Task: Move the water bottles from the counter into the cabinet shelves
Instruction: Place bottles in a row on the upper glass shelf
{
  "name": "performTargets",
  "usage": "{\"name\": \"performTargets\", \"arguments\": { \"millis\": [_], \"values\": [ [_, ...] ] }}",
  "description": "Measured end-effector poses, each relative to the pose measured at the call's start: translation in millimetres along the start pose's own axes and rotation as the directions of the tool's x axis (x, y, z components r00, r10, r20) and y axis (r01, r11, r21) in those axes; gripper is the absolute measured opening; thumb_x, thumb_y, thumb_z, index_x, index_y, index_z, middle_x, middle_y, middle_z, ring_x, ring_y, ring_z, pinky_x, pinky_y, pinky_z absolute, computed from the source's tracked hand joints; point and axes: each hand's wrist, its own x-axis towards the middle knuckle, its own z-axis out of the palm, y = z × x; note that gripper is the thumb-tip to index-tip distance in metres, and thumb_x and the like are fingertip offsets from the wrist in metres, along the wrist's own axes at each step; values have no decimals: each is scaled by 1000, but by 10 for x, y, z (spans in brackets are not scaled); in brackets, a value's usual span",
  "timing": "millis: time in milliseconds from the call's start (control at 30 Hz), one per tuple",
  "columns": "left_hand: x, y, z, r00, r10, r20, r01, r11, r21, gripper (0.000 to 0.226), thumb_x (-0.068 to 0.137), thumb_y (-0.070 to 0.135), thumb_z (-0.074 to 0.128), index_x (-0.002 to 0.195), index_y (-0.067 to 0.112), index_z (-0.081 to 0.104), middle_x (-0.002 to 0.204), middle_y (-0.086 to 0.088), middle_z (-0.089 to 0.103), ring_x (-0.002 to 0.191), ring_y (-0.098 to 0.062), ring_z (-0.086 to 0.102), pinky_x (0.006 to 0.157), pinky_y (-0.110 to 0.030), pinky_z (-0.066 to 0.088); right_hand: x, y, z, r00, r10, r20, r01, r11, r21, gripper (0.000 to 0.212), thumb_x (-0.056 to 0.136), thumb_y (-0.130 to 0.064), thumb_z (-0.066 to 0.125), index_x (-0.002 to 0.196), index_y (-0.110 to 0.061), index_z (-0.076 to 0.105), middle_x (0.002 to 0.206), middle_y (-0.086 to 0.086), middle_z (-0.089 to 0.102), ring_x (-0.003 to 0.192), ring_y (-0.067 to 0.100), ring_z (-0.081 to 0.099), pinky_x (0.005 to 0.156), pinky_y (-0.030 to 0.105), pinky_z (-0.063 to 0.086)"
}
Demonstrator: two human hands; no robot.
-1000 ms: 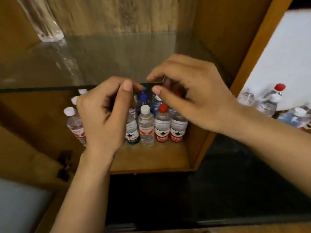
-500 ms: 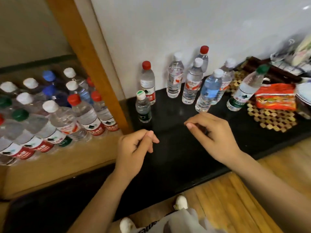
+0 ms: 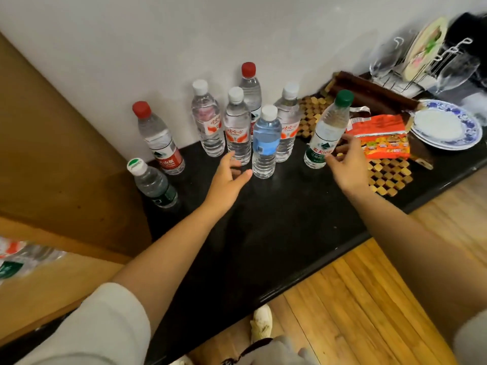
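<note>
Several water bottles stand on the black counter (image 3: 263,233) against the white wall. My left hand (image 3: 226,177) is open, its fingers just in front of a white-capped bottle with an orange label (image 3: 237,127) and beside the blue-tinted bottle (image 3: 266,143). My right hand (image 3: 345,162) is open, fingers spread right next to the green-capped bottle (image 3: 328,130), not closed on it. A red-capped bottle (image 3: 158,140) and a small dark-labelled bottle (image 3: 152,185) stand at the left by the cabinet's wooden side (image 3: 66,167). Stored bottles (image 3: 18,259) show blurred at the lower left.
A woven bamboo mat (image 3: 387,175) lies under an orange snack packet (image 3: 382,138). Blue-patterned plates (image 3: 445,125) sit at the right, with wine glasses and a dish rack (image 3: 421,59) behind. The wooden floor (image 3: 355,299) and my shoe (image 3: 261,325) lie below the counter edge.
The view has swung from the cabinet shelf to the counter. Both hands have left the shelved bottles, opened, and reached forward to the bottles by the wall.
</note>
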Motion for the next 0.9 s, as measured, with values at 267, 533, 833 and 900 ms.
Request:
{"name": "performTargets", "arguments": {
  "millis": [267, 533, 833, 900],
  "values": [
    [656, 398, 246, 975, 223, 11, -223, 972, 78, 69, 87, 19, 63, 143, 12, 23, 147, -8, 33, 136, -21, 32, 112, -46, 31, 822, -272, -184, 986, 51, 157, -81, 978, 192, 87, 77, -14, 73, 144, -9, 18, 145, 11, 33, 132, 23, 35, 112, 36, 29],
    [766, 507, 346, 978, 190, 85, -188, 982, -35, 44, 97, 21, 46, 139, 12, 34, 139, -7, 45, 128, -18, 43, 104, -29, 36, 886, -327, -155, 964, 29, 264, -44, 998, 51, 48, 81, -31, 66, 121, -10, 49, 121, 10, 58, 112, 26, 54, 100, 42, 42],
    [709, 412, 239, 982, 169, 82, -158, 979, -129, 45, 97, 15, 43, 141, 9, 34, 138, -5, 48, 128, -18, 44, 105, -27, 38, 493, -263, -182, 935, -96, 341, 107, 994, -15, 31, 86, -36, 60, 110, -18, 55, 112, 1, 60, 104, 21, 55, 87, 33, 41],
    [636, 377, 212, 975, 192, 115, -178, 976, -126, 44, 97, 13, 43, 140, 9, 35, 131, 1, 49, 123, -11, 45, 95, -12, 41, 356, -256, -150, 943, -88, 322, 90, 996, 8, 34, 84, -38, 62, 111, -20, 53, 113, 0, 61, 103, 19, 55, 87, 33, 41]
  ]
}}
